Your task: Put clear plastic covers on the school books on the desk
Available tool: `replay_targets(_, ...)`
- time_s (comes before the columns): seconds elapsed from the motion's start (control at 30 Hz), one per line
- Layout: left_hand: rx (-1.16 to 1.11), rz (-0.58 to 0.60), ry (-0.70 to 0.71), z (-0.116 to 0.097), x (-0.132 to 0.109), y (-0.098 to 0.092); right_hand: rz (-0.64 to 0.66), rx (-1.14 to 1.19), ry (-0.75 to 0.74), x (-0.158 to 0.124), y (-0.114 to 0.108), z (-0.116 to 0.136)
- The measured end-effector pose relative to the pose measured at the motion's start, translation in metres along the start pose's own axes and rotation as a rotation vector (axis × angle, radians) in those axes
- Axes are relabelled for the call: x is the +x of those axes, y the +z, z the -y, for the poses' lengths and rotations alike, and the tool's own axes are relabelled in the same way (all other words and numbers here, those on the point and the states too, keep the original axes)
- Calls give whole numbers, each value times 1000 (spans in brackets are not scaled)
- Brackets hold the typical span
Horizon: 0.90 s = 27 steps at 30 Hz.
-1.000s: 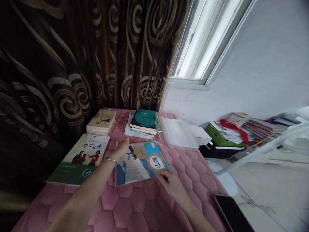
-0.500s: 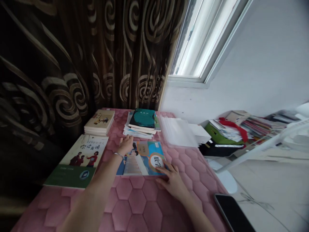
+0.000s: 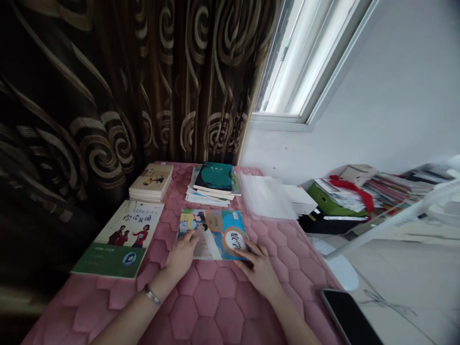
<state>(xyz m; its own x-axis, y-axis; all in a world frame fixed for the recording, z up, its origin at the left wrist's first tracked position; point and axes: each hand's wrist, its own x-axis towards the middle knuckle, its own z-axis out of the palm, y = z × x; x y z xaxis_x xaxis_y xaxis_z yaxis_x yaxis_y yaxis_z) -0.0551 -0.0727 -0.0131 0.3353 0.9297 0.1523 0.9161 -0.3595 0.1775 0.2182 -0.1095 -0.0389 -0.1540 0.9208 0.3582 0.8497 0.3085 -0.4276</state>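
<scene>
Head view: your left hand [image 3: 180,256], having drawn back, is resting apart from your right hand [image 3: 261,272]; both are touching the maths textbook [image 3: 218,232] lying flat beneath them, apparently steadying it.

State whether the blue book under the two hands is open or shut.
Shut. The blue book lies flat with its printed front facing up, and no inside pages show.

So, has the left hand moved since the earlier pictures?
Yes: the left hand has drawn back, farther from the teal book, which stayed put.
</scene>
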Motion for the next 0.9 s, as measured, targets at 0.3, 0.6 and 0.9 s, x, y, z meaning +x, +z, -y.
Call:
replay_targets(0.3, -203, -48, 206, -14, -37, -2, 20, -107, 5, -1, 1, 32)
replay_targets(0.6, -112, -153, 252, -24, -19, 8, 25, -109, -79, 13, 19, 85)
replay_targets(0.9, -117, -165, 286, -11, -22, 4, -14, -93, -163, 17, 30, 69)
